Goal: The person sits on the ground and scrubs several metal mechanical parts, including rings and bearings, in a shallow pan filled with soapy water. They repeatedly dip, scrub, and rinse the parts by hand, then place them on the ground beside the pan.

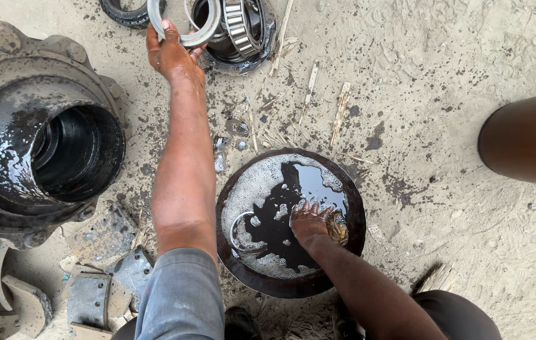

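My left hand (172, 53) is stretched far forward and grips a shiny metal ring (203, 33) by its rim, above a tapered roller bearing (240, 24) lying in a dark part on the sandy ground. My right hand (310, 220) is dipped in a round black pan (355, 208) of dark, foamy liquid, fingers spread on a yellowish rag or brush (338, 230) at the surface. Another metal ring (237, 232) lies half sunk in the liquid at the pan's left.
A big oily wheel hub (22, 141) with a wet hollow bore stands at the left. Brake shoes (88, 296) and metal scraps lie below it. A brown cylinder (526, 138) juts in at the right. Wood splinters (341, 113) litter the oil-stained sand.
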